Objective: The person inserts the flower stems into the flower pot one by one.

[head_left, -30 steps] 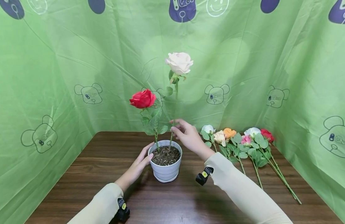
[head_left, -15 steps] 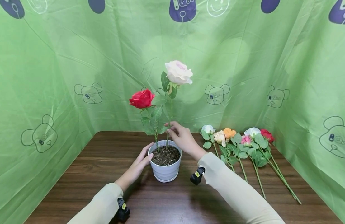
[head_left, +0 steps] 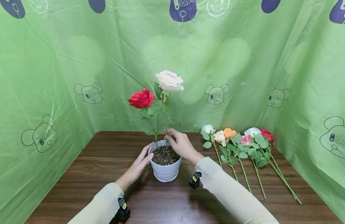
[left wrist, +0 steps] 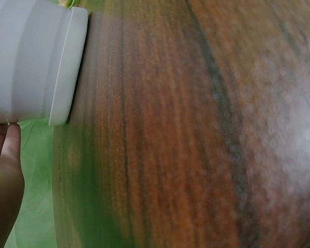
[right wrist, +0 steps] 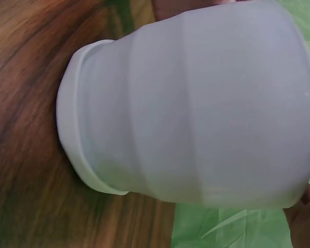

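A white flowerpot (head_left: 166, 170) of dark soil (head_left: 164, 158) stands on its saucer. My left hand (head_left: 139, 161) holds the pot's left side, thumb at the front of the rim and fingers reaching behind; the left wrist view shows fingertips against the pot wall (left wrist: 26, 57). Out of the soil rises a red rose (head_left: 141, 99) on a leafy stem. Beside it, a pale pink rose (head_left: 169, 81) stands taller, its stem base at the soil. My right hand (head_left: 181, 143) pinches that stem low, just above the rim. The right wrist view is mostly filled by the pot (right wrist: 160, 108).
On the right of the wooden table (head_left: 105, 161) lie several loose roses: white (head_left: 208, 129), peach (head_left: 219, 137), orange (head_left: 229, 133), pink (head_left: 246, 140) and red (head_left: 267, 135), stems pointing toward the front. A green printed curtain (head_left: 119, 56) encloses the back and sides.
My right hand has moved down and left with the pale pink rose; its bloom sits lower and closer to the red one. The left hand and the pot have stayed put.
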`<state>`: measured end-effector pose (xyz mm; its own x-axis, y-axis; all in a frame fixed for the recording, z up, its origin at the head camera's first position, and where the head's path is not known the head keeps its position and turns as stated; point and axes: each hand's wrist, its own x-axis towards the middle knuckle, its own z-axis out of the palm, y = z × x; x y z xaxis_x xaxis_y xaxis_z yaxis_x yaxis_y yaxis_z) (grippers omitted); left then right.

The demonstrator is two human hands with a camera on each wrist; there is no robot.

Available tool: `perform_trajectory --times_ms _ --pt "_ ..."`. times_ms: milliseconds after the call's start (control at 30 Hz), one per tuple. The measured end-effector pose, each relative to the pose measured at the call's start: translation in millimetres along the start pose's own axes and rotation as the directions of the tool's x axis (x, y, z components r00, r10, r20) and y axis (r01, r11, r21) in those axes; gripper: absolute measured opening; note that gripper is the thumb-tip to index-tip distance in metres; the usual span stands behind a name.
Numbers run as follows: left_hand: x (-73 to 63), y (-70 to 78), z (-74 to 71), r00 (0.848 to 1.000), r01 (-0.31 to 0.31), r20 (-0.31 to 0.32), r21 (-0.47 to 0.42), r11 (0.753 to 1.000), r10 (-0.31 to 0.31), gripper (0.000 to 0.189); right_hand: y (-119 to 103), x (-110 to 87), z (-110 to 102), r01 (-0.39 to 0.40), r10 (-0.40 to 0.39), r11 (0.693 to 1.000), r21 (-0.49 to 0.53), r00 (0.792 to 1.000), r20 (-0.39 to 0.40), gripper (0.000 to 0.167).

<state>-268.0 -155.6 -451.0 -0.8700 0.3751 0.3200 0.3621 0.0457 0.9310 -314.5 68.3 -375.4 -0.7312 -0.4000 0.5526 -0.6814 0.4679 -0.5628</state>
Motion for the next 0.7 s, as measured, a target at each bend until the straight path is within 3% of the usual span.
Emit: perform_trajectory --times_ms 200,333,467,700 --pt "0.8 -3.6 -1.0 1.000 -0.005 0.001 -0.010 1.000 0.005 0.051 0.7 -2.3 5.1 0.013 -0.013 1.000 -0.008 1.000 -0.023 0.013" --pt "1.1 -4.8 -1.0 1.000 -0.005 0.003 -0.005 1.000 0.005 0.051 1.7 -1.2 6.3 -0.034 0.035 0.999 0.016 0.997 -0.063 0.008" --pt "1.1 -4.1 -1.1 1.000 -0.006 0.003 0.004 1.000 0.006 0.051 2.3 2.5 4.9 -0.074 0.076 0.997 0.022 0.992 -0.102 0.019" --pt "0.5 -2.0 -1.2 1.000 -0.001 0.001 0.008 1.000 0.001 0.051 3.8 7.2 2.3 -0.173 0.189 0.978 0.119 0.972 -0.139 0.020"
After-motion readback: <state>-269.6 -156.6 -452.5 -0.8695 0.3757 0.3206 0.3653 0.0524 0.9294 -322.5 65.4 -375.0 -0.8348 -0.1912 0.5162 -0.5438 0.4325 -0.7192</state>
